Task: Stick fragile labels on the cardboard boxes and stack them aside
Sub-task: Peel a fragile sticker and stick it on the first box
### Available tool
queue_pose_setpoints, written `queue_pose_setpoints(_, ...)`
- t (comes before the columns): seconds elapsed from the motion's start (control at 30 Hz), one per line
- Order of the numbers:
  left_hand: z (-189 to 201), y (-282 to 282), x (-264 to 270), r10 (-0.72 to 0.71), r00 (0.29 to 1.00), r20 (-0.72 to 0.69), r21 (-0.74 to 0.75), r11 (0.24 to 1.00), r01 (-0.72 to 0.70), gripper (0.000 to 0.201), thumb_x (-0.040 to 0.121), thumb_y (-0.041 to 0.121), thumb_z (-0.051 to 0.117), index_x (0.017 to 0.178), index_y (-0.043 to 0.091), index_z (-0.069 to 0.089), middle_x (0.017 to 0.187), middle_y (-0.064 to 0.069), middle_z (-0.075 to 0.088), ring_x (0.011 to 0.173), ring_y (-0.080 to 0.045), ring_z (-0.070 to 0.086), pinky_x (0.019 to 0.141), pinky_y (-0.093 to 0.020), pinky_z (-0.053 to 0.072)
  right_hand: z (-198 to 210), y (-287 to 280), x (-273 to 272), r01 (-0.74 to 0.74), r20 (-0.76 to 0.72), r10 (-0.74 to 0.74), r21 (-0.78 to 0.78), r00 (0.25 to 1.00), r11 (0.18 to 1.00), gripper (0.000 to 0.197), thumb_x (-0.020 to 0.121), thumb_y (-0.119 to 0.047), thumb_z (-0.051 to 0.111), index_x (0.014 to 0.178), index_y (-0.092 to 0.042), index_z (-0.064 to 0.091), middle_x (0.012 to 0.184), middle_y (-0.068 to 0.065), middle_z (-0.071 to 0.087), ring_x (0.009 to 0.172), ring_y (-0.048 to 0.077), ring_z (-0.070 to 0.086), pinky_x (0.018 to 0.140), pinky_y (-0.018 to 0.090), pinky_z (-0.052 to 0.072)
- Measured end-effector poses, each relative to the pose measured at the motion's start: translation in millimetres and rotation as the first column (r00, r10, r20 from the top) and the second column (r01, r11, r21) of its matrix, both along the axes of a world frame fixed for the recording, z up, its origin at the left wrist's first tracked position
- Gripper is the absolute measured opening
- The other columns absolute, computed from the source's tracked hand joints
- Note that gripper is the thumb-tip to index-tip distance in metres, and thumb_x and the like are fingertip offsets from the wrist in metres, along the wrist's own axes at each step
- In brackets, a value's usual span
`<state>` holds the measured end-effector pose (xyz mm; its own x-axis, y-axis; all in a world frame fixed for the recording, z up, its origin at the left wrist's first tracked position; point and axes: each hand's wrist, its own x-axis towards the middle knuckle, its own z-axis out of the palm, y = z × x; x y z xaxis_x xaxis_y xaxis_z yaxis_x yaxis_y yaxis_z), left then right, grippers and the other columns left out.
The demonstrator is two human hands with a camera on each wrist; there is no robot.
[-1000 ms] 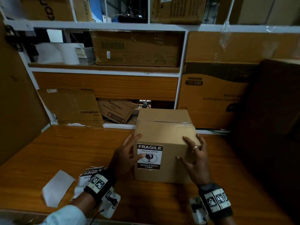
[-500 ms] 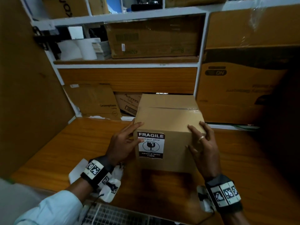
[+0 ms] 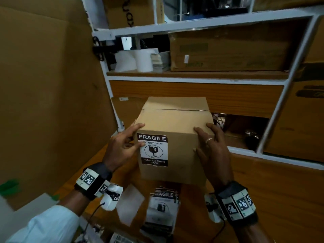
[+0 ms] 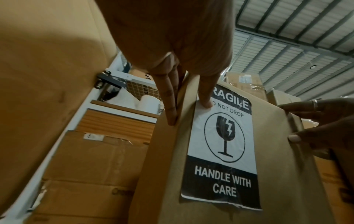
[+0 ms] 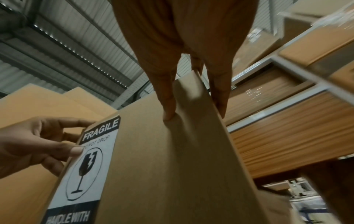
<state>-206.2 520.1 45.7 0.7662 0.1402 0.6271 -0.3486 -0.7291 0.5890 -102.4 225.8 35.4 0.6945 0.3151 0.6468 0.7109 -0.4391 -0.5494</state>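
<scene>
Box (image 3: 172,135), label (image 3: 152,150) already on, is gripped by left hand (image 3: 122,148) and right hand (image 3: 213,155); next comes stacking it aside.

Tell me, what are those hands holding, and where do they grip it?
The box, between both hands: left hand at its left front edge, thumb on the label; right hand at its right front edge.

Head view: dim, warm, with heavy vignetting at the right edge and lower corners; shelf (image 3: 198,26) lines bow from wide-angle distortion. Soft noise throughout. Left wrist view: the palm near the lens is blurred; the label (image 4: 222,145) is sharp. Right wrist view: daylight shows through roof panels (image 5: 63,45); motion blur smears the right side.
</scene>
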Motion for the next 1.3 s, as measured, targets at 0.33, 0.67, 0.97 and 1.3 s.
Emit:
queue_pose_setpoints(0.33,-29,191,-21,0.096,0.995,-0.031,-0.077,0.992,-0.098,0.070,0.083,0.005,0.078,0.146,0.026,0.053,0.152,-0.004,0.051,0.120,-0.016,0.066,0.080,-0.043,0.065,-15,196,-7,-0.074,-0.048,0.069,-0.112,0.996,0.991,0.077,0.077,0.005,0.081,0.143,-0.025,0.056,0.159,0.009,0.033,0.136,0.023,0.044,0.104,0.037,0.049)
queue_pose_setpoints(0.67,-89,306,-14,0.185,0.971,-0.151,-0.110,0.973,-0.202,0.068,0.087,0.004,0.075,0.145,0.034,0.053,0.158,0.003,0.044,0.138,-0.008,0.050,0.102,-0.033,0.055,-54,296,-7,-0.175,-0.215,0.129,-0.213,0.968,0.961,0.066,0.081,-0.009,0.079,0.140,-0.030,0.059,0.163,0.004,0.027,0.137,0.021,0.045,0.096,0.016,0.044)
queue_pose_setpoints(0.97,-91,339,24,0.334,0.931,-0.149,-0.123,0.928,-0.353,0.064,0.096,0.008,0.063,0.147,0.042,0.048,0.152,0.007,0.050,0.134,-0.018,0.053,0.107,-0.050,0.050,-54,352,25,-0.179,-0.210,0.132,-0.222,0.969,0.958,0.069,0.090,0.001,0.068,0.144,-0.040,0.052,0.162,0.001,0.026,0.136,0.023,0.050,0.103,0.040,0.056)
queue_pose_setpoints(1.3,-94,330,16,0.389,0.899,-0.201,-0.045,0.913,-0.406,0.065,0.096,0.047,0.059,0.155,0.048,0.030,0.155,-0.004,0.043,0.137,-0.028,0.048,0.107,-0.053,0.047,-59,340,23,-0.314,-0.248,0.255,-0.235,0.934,0.920,0.084,0.088,0.004,0.068,0.156,-0.034,0.037,0.169,-0.001,0.013,0.149,0.023,0.026,0.118,0.042,0.036)
